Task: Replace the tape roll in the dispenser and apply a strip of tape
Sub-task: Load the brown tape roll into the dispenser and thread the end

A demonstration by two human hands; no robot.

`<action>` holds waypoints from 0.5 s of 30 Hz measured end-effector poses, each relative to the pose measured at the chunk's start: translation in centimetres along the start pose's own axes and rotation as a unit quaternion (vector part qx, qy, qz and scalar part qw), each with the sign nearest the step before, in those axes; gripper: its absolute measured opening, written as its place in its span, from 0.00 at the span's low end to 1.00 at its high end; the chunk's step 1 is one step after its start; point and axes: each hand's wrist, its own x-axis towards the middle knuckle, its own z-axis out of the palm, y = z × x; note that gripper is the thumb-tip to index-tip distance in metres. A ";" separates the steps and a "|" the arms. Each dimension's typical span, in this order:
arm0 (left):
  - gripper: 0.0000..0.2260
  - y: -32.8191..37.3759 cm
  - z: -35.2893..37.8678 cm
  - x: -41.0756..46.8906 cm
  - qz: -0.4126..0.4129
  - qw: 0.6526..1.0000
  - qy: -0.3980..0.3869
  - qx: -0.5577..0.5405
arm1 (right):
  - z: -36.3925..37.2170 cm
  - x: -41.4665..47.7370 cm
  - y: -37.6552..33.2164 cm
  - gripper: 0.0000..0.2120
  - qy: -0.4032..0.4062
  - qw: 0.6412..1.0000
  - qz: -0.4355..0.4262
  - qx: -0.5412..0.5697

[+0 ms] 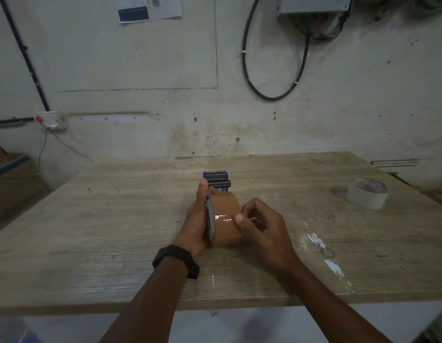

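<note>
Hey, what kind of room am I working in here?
Probably a workshop or storeroom: a bare, stained wall with exposed cables, a worn wooden table, and cardboard boxes stacked at left.

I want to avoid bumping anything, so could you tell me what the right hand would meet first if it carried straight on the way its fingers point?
The right hand would meet the brown tape roll at once; its thumb already seems to touch it.

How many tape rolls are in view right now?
2. A brown tape roll sits in the dispenser, held between the left hand and right hand; a white tape roll lies on the table, far right.
</note>
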 end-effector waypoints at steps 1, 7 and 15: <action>0.35 0.0 0.0 0.0 -0.001 1.000 0.000 0.001 | 0.0 0.1 0.1 0.14 0.012 1.000 -0.007 0.003; 0.33 0.3 0.3 -0.4 -0.006 1.000 -0.009 0.010 | 0.4 0.9 -0.4 0.11 0.076 0.997 -0.031 0.006; 0.31 0.6 0.7 -0.7 0.001 1.000 0.001 0.006 | 0.5 5.1 -4.0 0.12 0.048 0.970 -0.065 -0.230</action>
